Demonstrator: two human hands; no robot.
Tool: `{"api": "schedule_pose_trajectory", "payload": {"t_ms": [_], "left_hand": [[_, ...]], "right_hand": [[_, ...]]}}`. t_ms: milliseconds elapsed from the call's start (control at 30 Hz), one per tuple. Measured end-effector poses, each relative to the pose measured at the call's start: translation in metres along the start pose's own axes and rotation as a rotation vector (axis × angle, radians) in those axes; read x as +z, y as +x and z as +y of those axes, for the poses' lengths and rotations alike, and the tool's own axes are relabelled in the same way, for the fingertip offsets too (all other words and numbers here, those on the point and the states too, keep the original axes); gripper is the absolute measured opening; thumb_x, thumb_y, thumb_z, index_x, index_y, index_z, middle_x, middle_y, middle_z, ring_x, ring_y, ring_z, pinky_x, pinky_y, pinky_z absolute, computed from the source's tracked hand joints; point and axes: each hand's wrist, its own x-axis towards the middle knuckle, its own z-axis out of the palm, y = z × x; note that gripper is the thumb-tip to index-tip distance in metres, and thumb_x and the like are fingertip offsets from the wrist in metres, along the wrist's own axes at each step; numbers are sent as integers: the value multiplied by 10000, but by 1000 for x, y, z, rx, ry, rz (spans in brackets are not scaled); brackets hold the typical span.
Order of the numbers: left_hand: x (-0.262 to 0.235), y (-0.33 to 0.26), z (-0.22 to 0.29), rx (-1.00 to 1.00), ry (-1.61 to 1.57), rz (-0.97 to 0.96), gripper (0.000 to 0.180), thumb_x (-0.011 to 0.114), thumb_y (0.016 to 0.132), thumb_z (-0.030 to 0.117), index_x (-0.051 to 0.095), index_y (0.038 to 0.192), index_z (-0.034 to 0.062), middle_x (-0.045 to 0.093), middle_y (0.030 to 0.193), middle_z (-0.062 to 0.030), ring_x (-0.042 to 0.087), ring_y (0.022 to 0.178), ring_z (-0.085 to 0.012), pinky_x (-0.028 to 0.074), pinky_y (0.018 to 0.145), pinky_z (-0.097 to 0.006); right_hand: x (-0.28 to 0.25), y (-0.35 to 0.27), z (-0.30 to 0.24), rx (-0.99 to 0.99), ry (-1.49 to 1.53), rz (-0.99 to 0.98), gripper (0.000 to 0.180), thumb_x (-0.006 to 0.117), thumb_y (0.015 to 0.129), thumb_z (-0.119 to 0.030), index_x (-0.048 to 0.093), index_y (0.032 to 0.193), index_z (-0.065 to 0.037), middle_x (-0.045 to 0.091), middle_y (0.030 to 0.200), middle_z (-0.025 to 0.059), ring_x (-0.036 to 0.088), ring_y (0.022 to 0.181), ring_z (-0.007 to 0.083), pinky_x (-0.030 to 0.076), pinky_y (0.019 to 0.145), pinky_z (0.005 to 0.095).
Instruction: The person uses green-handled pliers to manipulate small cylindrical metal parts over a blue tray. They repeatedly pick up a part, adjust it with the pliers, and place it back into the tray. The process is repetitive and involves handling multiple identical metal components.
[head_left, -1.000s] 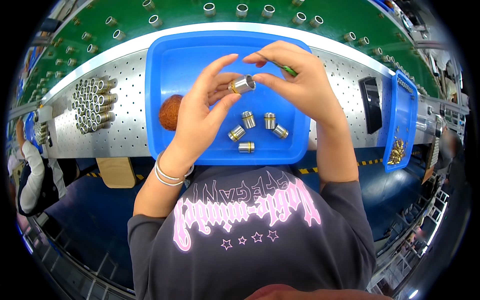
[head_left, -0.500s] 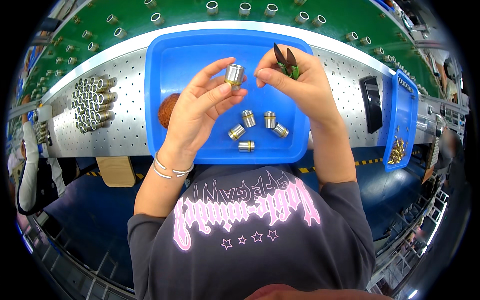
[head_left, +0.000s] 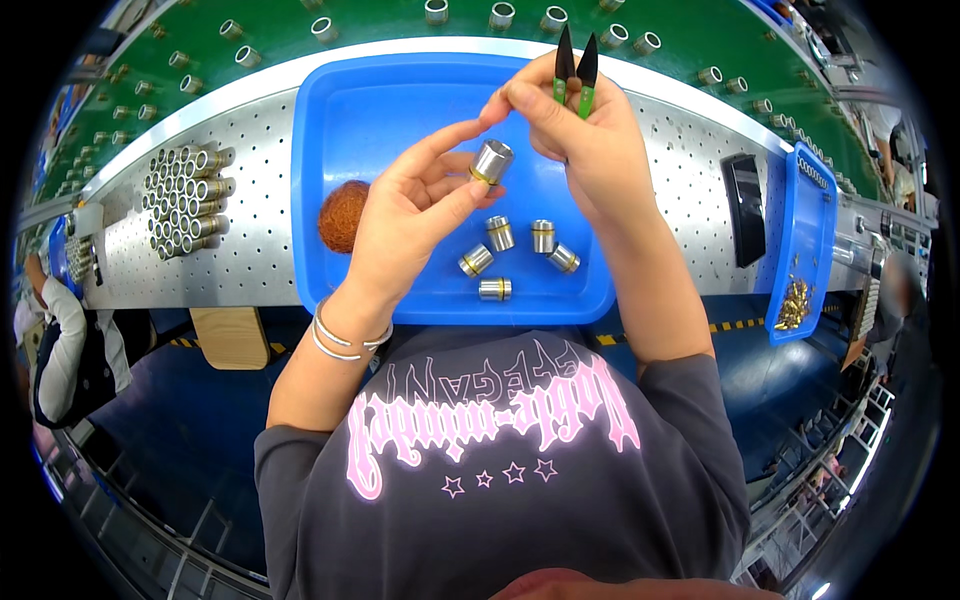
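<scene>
The left hand gripped a smooth, brass-banded metal sleeve between thumb and fingers, above the middle of the blue tray. The right hand, thumb and forefinger pinched on what I couldn't tell, clasped green-handled snips over the far edge. Their pointed black blades could have nicked skin had that wrist turned; a loosened grip could have dropped the sleeve. Five similar cylinders lay toward the near edge, a coarse brown ball by the left.

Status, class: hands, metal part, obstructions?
Left hand: holding metal sleeve. Right hand: holding green-handled snips. Five more sleeves in blue tray; nothing visibly blocking.
</scene>
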Motion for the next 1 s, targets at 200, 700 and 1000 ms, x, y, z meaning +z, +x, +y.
{"api": "schedule_pose_trajectory", "payload": {"t_ms": [200,700,1000], "left_hand": [[0,-2,8,-70,-57,2,451,585,847,67,450,1275,18,600,1064,-134,607,940,-191,481,842,-289],[-4,2,-1,55,40,106,385,566,822,-3,512,1203,-3,604,1043,-107,607,930,-175,486,843,-287],[-3,0,7,-34,-32,157,393,550,855,46,483,1241,20,592,1079,-109,601,952,-179,474,860,-286]], "right_hand": [[-19,7,16,25,257,157,80,554,881,-128,560,861,-51,639,861,128,282,435,4,259,428,176],[-7,-4,-21,-399,116,-250,83,487,912,-98,517,947,-29,620,850,171,258,424,12,240,418,170],[-3,-2,-24,-361,96,27,236,467,932,-141,500,1121,-4,607,921,144,234,458,9,221,441,160]]}}
